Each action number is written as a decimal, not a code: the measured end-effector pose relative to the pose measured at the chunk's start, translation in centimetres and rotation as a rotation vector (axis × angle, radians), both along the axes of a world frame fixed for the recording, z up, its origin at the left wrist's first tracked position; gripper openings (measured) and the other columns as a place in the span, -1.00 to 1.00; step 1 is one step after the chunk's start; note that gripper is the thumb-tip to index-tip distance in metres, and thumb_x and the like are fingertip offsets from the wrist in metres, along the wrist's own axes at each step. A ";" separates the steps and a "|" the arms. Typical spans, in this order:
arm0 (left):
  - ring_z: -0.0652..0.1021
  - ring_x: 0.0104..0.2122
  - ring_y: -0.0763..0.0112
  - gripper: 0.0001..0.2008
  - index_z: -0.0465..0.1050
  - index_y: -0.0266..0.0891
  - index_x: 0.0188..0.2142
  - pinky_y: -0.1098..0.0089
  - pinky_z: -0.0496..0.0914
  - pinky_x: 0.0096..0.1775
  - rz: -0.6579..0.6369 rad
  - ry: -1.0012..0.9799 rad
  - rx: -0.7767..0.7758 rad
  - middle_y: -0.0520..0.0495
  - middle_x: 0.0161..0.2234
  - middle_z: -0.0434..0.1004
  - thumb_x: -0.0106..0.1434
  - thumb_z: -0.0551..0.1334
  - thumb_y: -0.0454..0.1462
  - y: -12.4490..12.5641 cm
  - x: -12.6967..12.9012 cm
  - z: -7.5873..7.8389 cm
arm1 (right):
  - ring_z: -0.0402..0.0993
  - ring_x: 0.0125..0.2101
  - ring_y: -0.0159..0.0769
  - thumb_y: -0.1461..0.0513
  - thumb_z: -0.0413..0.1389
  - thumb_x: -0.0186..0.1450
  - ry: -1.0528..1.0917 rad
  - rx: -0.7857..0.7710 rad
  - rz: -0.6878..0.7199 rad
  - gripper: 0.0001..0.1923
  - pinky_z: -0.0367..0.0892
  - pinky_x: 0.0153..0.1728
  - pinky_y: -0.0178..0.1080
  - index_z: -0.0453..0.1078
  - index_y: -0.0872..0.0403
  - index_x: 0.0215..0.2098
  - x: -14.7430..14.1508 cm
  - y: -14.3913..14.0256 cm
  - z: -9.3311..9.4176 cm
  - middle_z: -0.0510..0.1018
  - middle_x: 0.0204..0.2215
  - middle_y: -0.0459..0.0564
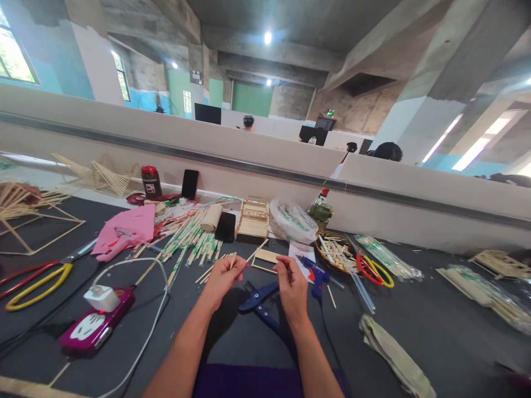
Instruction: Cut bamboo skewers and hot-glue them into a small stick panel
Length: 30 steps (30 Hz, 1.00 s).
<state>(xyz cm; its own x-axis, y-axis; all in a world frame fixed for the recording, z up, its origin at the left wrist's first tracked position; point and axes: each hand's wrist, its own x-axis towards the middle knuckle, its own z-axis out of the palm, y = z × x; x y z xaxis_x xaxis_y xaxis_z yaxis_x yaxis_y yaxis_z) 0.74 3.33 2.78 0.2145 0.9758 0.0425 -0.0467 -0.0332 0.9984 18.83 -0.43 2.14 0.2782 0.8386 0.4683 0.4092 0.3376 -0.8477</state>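
My left hand (226, 279) pinches a thin wooden stick (258, 250) that points up and right from the fingertips. A second short stick end shows above its knuckles. Opposite it, my right hand (291, 283) has its thumb and fingers pressed together; what they hold, if anything, is too small to make out. Just beyond and between the hands lies a small rectangular stick frame (267, 255). Blue-handled cutters (261, 301) rest on the table under and between the hands, partly hidden by the right one. A blue glue gun (318, 275) lies right of my right hand.
Behind stand a stick-built model (254, 218), a black phone (225, 227) and a pile of sticks (194, 235). At right are a basket of stick pieces (337, 249), scissors (375, 271) and a cloth (394, 354). A purple power strip (99, 320) with a white cable sits left.
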 end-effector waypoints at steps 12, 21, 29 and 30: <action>0.31 -0.54 0.48 -0.69 0.44 -0.27 -0.51 0.48 0.17 -0.45 -0.132 0.299 0.256 0.07 -0.61 0.33 0.23 0.11 -0.12 0.1 0.8 -0.9 | 0.12 0.21 -0.11 0.27 0.03 0.32 -0.807 0.328 -0.031 -0.68 -0.24 0.25 0.18 0.39 -0.06 0.03 -0.2 -0.5 1.4 0.42 0.08 -0.02; 0.34 -0.50 0.46 -0.72 0.48 -0.22 -0.48 0.47 0.13 -0.43 -0.064 0.652 0.397 0.04 -0.54 0.42 0.26 0.10 -0.18 -0.4 1.1 -0.6 | 0.38 -0.18 -0.25 0.24 0.06 0.31 -0.790 0.166 -0.001 -0.81 -0.27 0.24 0.14 0.46 -0.05 -0.14 0.1 -0.2 0.4 0.52 -0.30 -0.07; 0.42 -0.47 0.44 -0.76 0.55 -0.18 -0.36 0.45 0.11 -0.42 -0.027 0.833 0.438 -0.03 -0.43 0.54 0.27 0.11 -0.21 -0.9 1.4 -0.1 | 0.33 -0.24 -0.27 0.22 0.07 0.31 -0.827 0.096 0.033 -0.83 -0.09 0.17 0.05 0.48 -0.06 -0.19 0.3 0.2 -0.3 0.47 -0.36 -0.08; 0.42 -0.46 0.43 -0.76 0.55 -0.17 -0.37 0.44 0.10 -0.42 -0.025 0.850 0.443 -0.03 -0.42 0.55 0.27 0.11 -0.21 -0.9 1.4 -0.1 | 0.33 -0.25 -0.27 0.22 0.07 0.31 -0.831 0.093 0.042 -0.84 -0.05 0.14 0.01 0.48 -0.05 -0.20 0.3 0.2 -0.4 0.47 -0.37 -0.07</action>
